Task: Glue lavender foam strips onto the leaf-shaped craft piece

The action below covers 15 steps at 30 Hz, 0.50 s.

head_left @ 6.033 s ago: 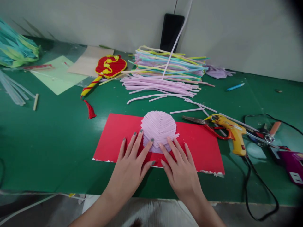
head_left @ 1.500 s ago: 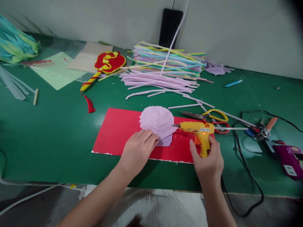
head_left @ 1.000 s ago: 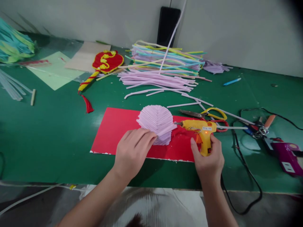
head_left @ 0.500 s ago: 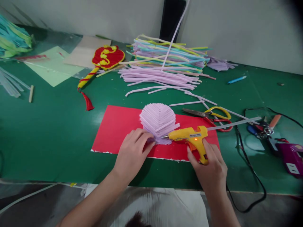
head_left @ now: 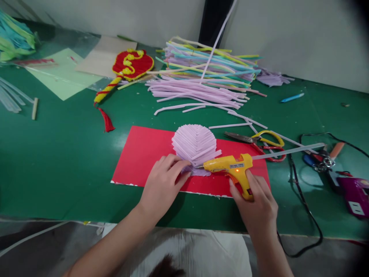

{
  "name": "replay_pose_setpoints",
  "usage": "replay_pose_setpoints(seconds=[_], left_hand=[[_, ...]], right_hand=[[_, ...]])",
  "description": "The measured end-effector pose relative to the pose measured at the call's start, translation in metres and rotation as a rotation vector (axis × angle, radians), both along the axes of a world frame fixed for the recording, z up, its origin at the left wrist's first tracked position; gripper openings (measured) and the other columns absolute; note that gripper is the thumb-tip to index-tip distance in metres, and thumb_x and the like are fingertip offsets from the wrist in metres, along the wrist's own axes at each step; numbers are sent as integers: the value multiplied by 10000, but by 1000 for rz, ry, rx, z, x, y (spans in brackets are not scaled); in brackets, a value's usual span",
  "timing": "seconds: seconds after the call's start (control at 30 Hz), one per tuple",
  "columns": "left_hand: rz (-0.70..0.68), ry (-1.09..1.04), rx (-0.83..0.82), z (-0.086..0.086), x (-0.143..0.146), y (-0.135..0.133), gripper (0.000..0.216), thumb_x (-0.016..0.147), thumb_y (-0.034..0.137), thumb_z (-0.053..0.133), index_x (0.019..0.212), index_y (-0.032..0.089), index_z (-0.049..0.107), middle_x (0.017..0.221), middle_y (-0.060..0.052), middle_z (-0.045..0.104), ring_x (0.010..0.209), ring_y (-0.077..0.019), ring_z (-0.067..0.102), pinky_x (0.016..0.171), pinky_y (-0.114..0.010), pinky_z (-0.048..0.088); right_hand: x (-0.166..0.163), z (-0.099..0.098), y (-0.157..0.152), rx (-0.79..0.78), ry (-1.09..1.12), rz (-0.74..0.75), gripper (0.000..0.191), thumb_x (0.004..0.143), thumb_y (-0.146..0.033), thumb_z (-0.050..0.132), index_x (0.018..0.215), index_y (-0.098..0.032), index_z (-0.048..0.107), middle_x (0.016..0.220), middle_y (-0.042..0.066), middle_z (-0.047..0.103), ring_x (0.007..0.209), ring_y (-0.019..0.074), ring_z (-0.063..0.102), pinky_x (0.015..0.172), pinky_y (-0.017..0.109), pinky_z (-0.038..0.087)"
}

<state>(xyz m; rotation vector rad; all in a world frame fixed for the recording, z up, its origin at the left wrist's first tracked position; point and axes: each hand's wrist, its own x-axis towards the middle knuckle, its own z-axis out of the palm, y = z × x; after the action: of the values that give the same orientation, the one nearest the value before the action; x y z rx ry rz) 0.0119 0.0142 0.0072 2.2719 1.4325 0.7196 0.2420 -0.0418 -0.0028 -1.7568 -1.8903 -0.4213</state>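
A round shape covered with lilac pipe cleaners (head_left: 194,140) lies on a red sheet of card (head_left: 141,154). Its strips slant in from both sides to a middle line. At its lower left edge my left hand (head_left: 165,181) is closed, thumb and fingers pinching the craft piece; the exact grip is hidden. My right hand (head_left: 258,200) is wrapped round the handle of a yellow hot glue gun (head_left: 230,165), whose small light glows orange. The gun's metal nozzle points left, at the lower part of the lilac shape. A long clear glue stick (head_left: 288,151) sticks out behind the gun.
Scissors (head_left: 253,139) lie at the card's right back corner. Behind are lilac pipe cleaners (head_left: 193,92), a mixed pile (head_left: 210,63), and a red-and-yellow fan-shaped craft (head_left: 132,63). To the right are keys (head_left: 323,161), a black cord (head_left: 302,196) and a purple power socket (head_left: 356,194).
The glue gun's nozzle has shifted slightly left along the lilac shape's lower part, nearer my left fingertips. The whole view has tilted a little. Both hands keep their grips.
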Motion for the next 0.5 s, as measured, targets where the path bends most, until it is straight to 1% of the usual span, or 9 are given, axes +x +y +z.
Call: replay_pose_setpoints(seconds=[0.17, 0.33, 0.5], left_hand=[[-7, -3, 6, -2, 0, 2, 145, 892, 217, 535, 1023, 206, 597, 976, -49, 592, 881, -187, 544, 784, -363, 492], [-9, -3, 14, -2, -1, 1, 144, 892, 226, 537, 1019, 206, 602, 966, -48, 592, 876, -186, 542, 779, -359, 491], [-8, -3, 3, -1, 0, 0, 148, 896, 231, 532, 1022, 205, 603, 973, -50, 593, 879, -188, 538, 768, -355, 492]], right_hand=[[1, 1, 0, 6, -5, 14, 389, 789, -236, 673, 1150, -139, 563, 886, 75, 657, 751, 161, 669, 603, 241, 569], [2, 1, -1, 8, -2, 39, 420, 776, -205, 690, 1167, -134, 554, 912, 88, 655, 774, 171, 669, 652, 268, 584], [4, 0, -2, 28, 0, 45, 431, 771, -192, 696, 1175, -144, 553, 928, 88, 658, 773, 168, 671, 655, 266, 584]])
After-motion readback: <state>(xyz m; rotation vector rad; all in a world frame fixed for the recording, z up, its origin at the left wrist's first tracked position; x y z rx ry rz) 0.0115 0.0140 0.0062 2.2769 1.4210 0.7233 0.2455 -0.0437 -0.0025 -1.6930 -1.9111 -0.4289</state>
